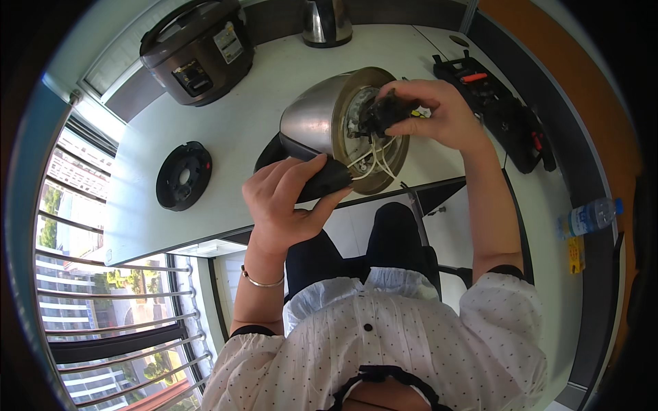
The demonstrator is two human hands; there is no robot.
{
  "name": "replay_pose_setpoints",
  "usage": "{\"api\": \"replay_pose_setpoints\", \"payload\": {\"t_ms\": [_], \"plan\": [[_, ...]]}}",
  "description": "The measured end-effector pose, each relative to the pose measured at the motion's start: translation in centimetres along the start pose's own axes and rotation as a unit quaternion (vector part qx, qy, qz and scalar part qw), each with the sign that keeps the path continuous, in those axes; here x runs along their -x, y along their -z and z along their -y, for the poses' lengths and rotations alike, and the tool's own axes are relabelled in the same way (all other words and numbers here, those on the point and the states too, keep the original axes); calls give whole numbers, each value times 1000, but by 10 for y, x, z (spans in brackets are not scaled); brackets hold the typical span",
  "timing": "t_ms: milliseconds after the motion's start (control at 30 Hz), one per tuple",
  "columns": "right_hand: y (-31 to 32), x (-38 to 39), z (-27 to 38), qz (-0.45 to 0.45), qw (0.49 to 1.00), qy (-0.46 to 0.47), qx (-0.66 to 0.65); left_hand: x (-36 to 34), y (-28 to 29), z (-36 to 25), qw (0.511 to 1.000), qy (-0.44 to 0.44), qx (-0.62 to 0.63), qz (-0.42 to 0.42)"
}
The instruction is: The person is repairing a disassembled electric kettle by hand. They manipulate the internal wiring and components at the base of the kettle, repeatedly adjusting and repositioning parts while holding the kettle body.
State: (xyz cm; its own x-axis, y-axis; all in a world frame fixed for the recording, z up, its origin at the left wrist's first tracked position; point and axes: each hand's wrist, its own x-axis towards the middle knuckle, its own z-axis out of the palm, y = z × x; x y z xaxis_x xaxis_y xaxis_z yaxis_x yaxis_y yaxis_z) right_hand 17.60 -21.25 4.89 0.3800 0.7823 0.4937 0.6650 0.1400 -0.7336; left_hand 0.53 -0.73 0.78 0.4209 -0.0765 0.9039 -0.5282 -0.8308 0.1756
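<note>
A stainless steel kettle point(308, 120) lies on its side on the white worktop, its opened base facing right and showing metal parts and pale wires. My left hand point(288, 195) is wrapped round the kettle's black handle point(325, 179), at the lower left of the body. My right hand point(439, 113) grips a small black part point(392, 108) at the exposed base, with wires hanging below it. A round black plastic cover point(184, 177) lies apart on the worktop to the left.
A rice cooker point(199, 55) and an upright steel kettle point(327, 24) stand at the back. An open black tool case point(493, 109) with red-handled tools is at the right, above a water bottle point(591, 218) and a small yellow item point(576, 255). A barred window point(103, 294) is at left.
</note>
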Motion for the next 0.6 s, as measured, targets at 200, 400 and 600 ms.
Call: {"api": "replay_pose_setpoints", "payload": {"t_ms": [200, 400, 600], "plan": [[-26, 3, 7, -126, 956, -153, -218, -1, -1, -1, 999, 36, 2, -10], [-71, 26, 22, -280, 858, -228, -365, -2, 0, -2, 999, 32, -8, -3], [-60, 23, 14, -234, 921, -156, -271, 0, 0, 1, 1000, 24, -2, -6]]}}
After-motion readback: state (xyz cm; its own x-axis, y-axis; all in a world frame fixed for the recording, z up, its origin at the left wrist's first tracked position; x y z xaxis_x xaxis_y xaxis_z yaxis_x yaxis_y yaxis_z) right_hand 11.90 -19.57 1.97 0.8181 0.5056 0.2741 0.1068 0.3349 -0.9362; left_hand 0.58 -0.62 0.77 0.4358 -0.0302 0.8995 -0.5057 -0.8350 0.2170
